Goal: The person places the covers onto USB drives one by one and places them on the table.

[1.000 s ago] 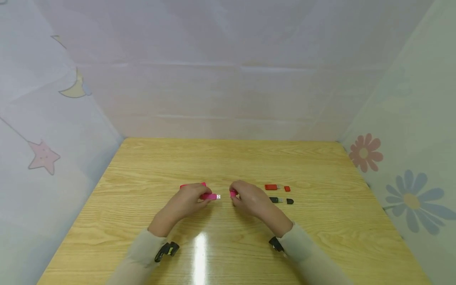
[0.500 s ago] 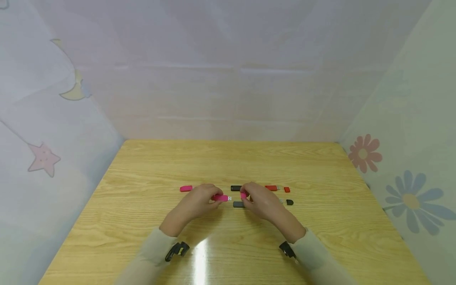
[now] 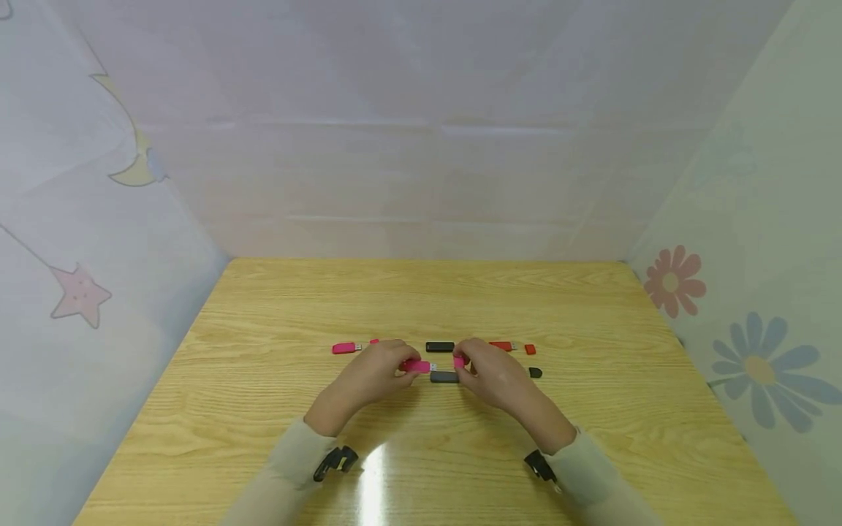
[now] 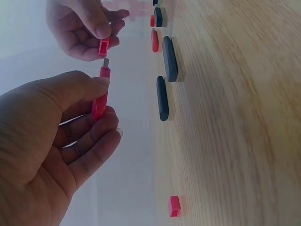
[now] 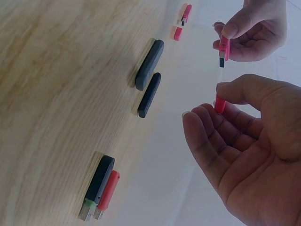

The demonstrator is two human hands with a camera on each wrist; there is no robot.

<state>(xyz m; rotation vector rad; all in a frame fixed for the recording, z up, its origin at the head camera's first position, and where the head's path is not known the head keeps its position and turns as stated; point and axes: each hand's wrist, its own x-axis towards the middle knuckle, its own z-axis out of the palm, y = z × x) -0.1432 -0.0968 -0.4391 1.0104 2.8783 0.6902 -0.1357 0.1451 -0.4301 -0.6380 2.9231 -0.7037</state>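
My left hand (image 3: 375, 372) pinches a pink USB stick (image 4: 101, 96) between thumb and fingers, its metal plug pointing right. Facing it, my right hand (image 3: 496, 372) pinches a small pink cap (image 4: 104, 46), whose hollow end is turned to the plug. A short gap separates plug and cap in both wrist views. Both are held above the table. Just below them lie a grey USB stick (image 3: 444, 377) and, behind it, a black one (image 3: 440, 347). Under the right hand, a black stick with bare plug (image 5: 100, 179) is hidden from the head view.
Another pink USB stick (image 3: 343, 348) lies left with its loose cap (image 3: 374, 341). At right are a red stick (image 3: 501, 345), its red cap (image 3: 530, 349) and a black cap (image 3: 536, 372). Printed cloth walls surround the wooden table (image 3: 263, 307).
Both hands have moved right together, still holding the pink stick and its cap. The gap between the two looks about the same. The other pink stick at left has come into sight.
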